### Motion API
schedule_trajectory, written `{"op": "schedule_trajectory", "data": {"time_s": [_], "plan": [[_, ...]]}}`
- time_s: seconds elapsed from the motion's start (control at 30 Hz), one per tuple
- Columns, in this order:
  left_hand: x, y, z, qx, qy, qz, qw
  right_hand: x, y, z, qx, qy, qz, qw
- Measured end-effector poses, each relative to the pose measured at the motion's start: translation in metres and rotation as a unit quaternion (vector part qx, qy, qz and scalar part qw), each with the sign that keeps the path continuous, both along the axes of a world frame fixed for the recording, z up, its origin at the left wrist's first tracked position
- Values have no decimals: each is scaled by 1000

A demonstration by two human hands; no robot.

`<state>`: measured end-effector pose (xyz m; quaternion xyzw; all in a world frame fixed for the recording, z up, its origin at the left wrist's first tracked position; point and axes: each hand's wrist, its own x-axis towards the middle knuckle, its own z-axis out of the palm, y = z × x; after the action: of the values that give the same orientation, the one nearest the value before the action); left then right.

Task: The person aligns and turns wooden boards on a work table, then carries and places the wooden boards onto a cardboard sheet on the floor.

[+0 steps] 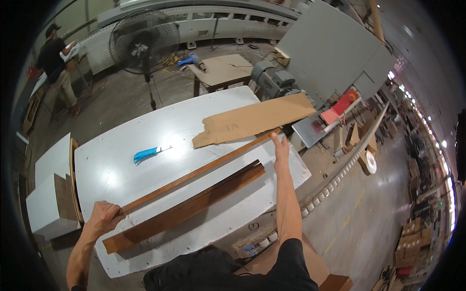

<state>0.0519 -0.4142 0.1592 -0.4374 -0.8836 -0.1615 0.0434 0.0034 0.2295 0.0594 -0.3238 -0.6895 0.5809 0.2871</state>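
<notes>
A long, thin brown wooden strip (194, 173) spans diagonally over the white tabletop (109, 165). My left hand (103, 216) is closed around its near left end. At its far right end, my right hand (280, 148) grips it with the thumb and fingers. Nearer to me, a thicker stack of brown wooden strips (187, 207) lies roughly parallel to it. Beyond the held strip, a blue-handled tool (147, 154) with a thin metal tip rests on the table. A torn piece of brown cardboard (252, 120) lies by the table's far right edge, close to my right hand.
Behind the table stand a pedestal fan (144, 43), a small table (221, 70) with a blue heat gun (193, 61), and a grey motor (274, 80). White panels (52, 203) sit at the left. A roller track (335, 182) runs along the right. Another person (58, 63) works far left.
</notes>
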Motion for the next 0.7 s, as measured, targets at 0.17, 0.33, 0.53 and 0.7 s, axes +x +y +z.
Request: {"op": "schedule_trajectory", "data": {"time_s": [0.17, 0.33, 0.53, 0.7], "plan": [[4, -52, -39, -68, 5, 4, 998, 0, 4, -9, -47, -18, 123, 991], [7, -71, -61, -66, -49, 0, 997, 16, 8, -59, -92, -71, 278, 954], [20, -77, -79, -90, -205, 44, 974, 29, -14, -88, -245, 9, 331, 911], [57, -120, -85, 106, -317, 294, 895, 38, 7, -119, -232, 43, 324, 916]]}}
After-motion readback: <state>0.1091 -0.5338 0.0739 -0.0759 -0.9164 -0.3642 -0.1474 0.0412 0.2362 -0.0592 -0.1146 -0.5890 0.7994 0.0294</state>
